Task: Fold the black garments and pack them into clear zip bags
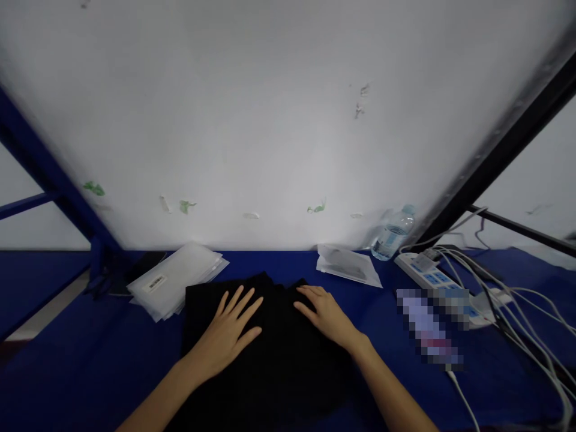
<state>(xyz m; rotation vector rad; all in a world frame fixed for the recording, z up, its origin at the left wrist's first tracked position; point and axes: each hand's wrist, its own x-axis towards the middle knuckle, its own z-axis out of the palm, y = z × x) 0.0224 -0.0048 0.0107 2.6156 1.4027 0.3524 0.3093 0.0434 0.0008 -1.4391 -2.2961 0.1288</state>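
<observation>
Head view: left hand (225, 339), fingers spread, and right hand (327, 313), thumb apart from the fingers, rest on black cloth (279, 360), plain, dark, uneven along its far edge, lying on the blue table (99, 372).

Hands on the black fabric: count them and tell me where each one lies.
2: the left hand, fingers spread, on the left part of the black fabric; the right hand near its far right edge.

beyond the left hand (227, 341) and right hand (329, 315), a flat, scuffed white wall (252, 120) with torn green scraps (94, 188), softly lit. beneath both, a flat dark-blue tabletop (112, 360). well left, a slanting blue metal post (45, 168); well right, a slanting black metal post (504, 150).
</observation>
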